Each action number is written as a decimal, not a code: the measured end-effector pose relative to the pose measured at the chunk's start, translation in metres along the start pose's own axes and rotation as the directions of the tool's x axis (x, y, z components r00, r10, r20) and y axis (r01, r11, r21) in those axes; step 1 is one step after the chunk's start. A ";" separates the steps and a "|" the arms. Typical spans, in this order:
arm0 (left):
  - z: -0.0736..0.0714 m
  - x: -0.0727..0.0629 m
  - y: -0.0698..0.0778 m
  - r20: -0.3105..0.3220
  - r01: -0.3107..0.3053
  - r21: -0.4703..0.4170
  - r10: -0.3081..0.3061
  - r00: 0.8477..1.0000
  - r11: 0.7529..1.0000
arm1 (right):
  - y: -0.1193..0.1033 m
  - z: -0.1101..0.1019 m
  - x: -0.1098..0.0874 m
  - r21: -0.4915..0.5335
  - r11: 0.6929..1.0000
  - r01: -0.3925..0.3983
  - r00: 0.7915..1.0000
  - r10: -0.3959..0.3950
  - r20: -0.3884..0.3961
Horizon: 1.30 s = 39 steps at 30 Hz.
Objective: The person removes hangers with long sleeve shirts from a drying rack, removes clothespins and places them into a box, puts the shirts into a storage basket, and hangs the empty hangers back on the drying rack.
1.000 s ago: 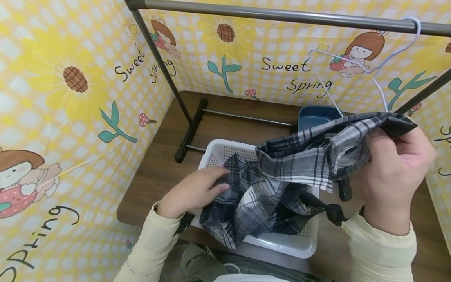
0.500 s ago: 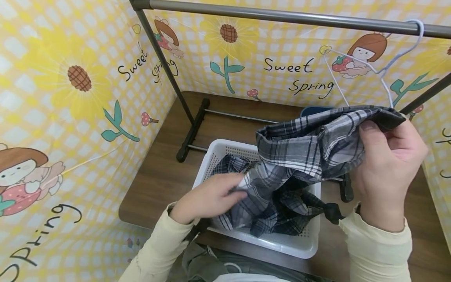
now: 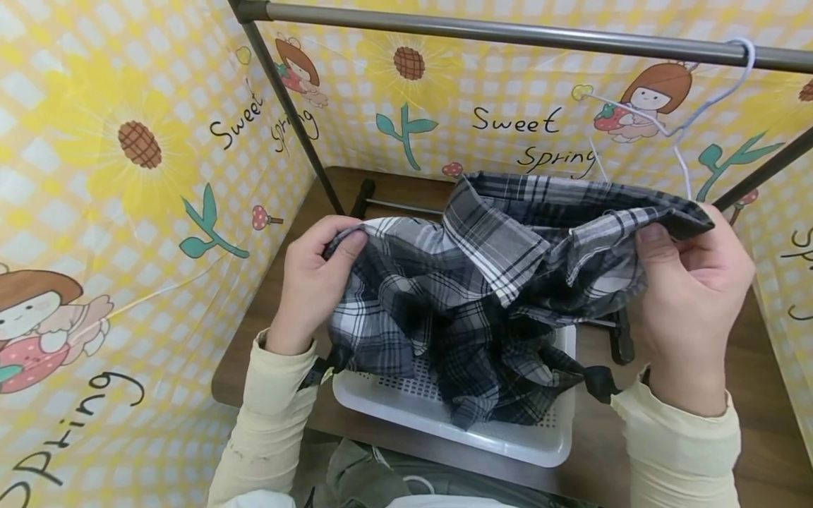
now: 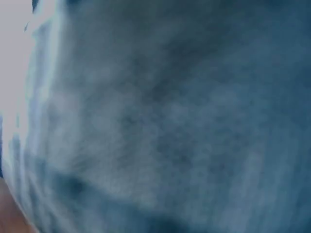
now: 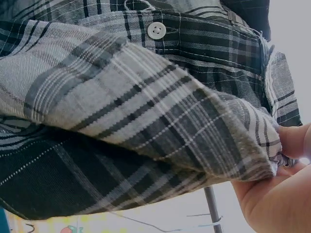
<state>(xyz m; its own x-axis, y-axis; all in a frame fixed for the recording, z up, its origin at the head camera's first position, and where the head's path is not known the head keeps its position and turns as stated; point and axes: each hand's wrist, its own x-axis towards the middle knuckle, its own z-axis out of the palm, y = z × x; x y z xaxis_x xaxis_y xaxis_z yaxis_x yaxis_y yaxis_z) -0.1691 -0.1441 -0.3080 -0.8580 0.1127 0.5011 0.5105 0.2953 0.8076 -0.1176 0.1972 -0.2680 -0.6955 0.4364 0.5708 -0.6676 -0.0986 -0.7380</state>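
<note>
A grey, black and white plaid shirt (image 3: 489, 236) is stretched between both hands in the head view, collar up. My left hand (image 3: 317, 275) pinches its left shoulder part, thumb on top. Near the collar's other side, my right hand (image 3: 692, 296) grips a fold of the cloth. The shirt's lower part hangs into a white basket (image 3: 489, 446). A white hanger (image 3: 752, 60) hooks over the rack bar, its lower wires passing behind the shirt. Blurred cloth (image 4: 160, 121) fills the left wrist view. A button (image 5: 156, 30) shows on the shirt in the right wrist view.
The clothes rack's bar (image 3: 444, 28) crosses above, with its feet standing on a brown wooden table (image 3: 768, 381). Yellow checked sheeting (image 3: 159, 85) with printed figures encloses the left, back and right.
My left hand has moved from the cloth over the basket up and left, and now pinches the shirt's shoulder, spreading it. The right hand keeps its grip, shifting slightly left.
</note>
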 end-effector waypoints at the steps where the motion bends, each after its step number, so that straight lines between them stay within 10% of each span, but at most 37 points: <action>1: 0.000 0.002 0.000 0.033 0.016 0.039 -0.017 0.999 0.999 | 0.000 0.001 0.000 0.008 1.000 0.003 1.000 -0.003 -0.004; 3: 0.002 0.006 0.001 0.143 0.058 0.145 -0.080 0.986 0.988 | -0.001 0.004 -0.001 0.022 1.000 0.007 1.000 -0.006 -0.007; 6: 0.012 0.012 0.005 0.347 0.070 0.285 -0.171 0.922 0.956 | -0.001 0.012 -0.006 0.035 0.999 0.005 0.999 -0.007 0.034; 9: 0.029 0.017 0.011 0.501 0.026 0.230 -0.141 0.854 0.973 | 0.000 0.023 -0.013 0.026 1.000 0.003 0.992 -0.006 0.125; 12: 0.042 0.019 0.015 0.563 0.029 0.073 -0.065 0.824 0.997 | 0.003 0.032 -0.016 0.022 1.000 0.010 0.985 -0.014 0.172; 18: 0.042 0.017 0.018 0.458 -0.012 -0.285 0.147 0.877 0.959 | 0.018 0.021 -0.015 0.005 0.995 -0.097 0.934 0.090 0.345; 21: 0.037 0.017 0.015 0.390 -0.055 -0.372 0.210 0.896 0.926 | 0.031 0.009 -0.025 -0.211 0.965 -0.156 0.851 0.239 0.467; 28: 0.035 0.017 0.013 0.308 -0.042 -0.444 0.196 0.931 0.895 | 0.045 0.002 -0.061 -0.655 0.750 -0.086 0.643 0.544 0.538; 30: 0.034 0.018 0.014 0.297 -0.059 -0.438 0.206 0.932 0.897 | 0.044 0.005 -0.065 -0.681 0.732 -0.028 0.669 0.520 0.531; 35: 0.030 0.021 0.017 0.296 -0.087 -0.416 0.225 0.928 0.905 | 0.039 0.012 -0.062 -0.660 0.733 0.164 0.937 0.095 0.338; 39: 0.025 0.022 0.019 0.231 -0.093 -0.393 0.196 0.953 0.915 | 0.030 0.011 -0.046 -0.682 0.685 0.256 0.966 -0.171 0.191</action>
<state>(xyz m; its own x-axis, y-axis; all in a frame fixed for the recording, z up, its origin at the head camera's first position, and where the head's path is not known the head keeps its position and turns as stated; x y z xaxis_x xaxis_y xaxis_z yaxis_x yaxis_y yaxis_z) -0.1796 -0.1121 -0.2895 -0.7304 0.3847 0.5643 0.5693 -0.1134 0.8142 -0.1081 0.1642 -0.3121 -0.6088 0.2676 0.7469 -0.4546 0.6539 -0.6048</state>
